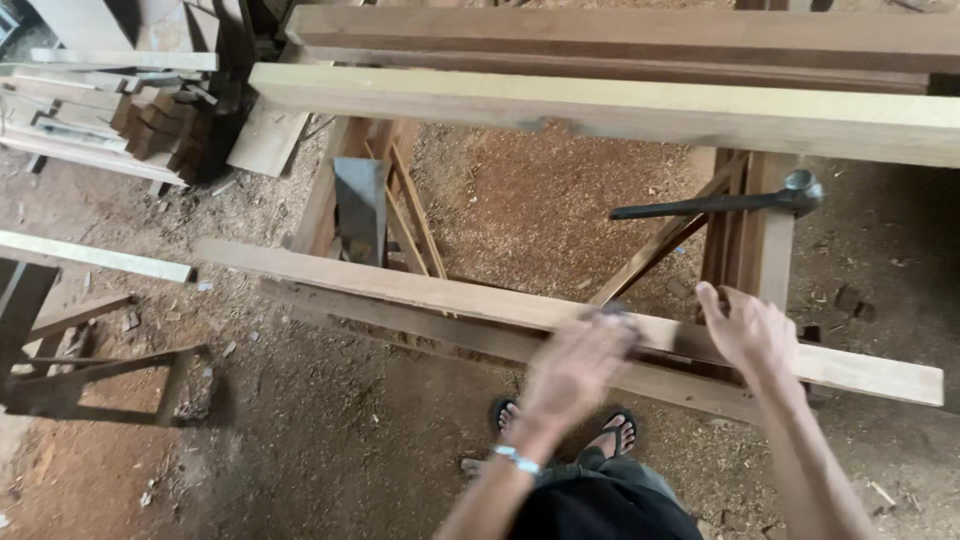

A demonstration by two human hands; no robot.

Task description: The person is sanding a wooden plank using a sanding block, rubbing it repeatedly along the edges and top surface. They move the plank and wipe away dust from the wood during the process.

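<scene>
A long thin wooden plank (400, 288) lies across a pair of wooden trestles in front of me. My left hand (575, 368) is blurred with motion just above the plank's near edge, fingers together and flat, a band on its wrist. My right hand (745, 328) rests on the plank further right, fingers apart, next to the right trestle's upright (772, 240). Neither hand holds anything. A dark metal hammer (720, 203) hangs or rests against that upright. My sandalled feet (620, 432) show below the plank.
Thick pale beams (600, 110) span the trestles further away. A stack of short wood offcuts and boards (120, 120) lies at the upper left. A low wooden frame (90, 370) stands at the left. Sawdust covers the dirt floor.
</scene>
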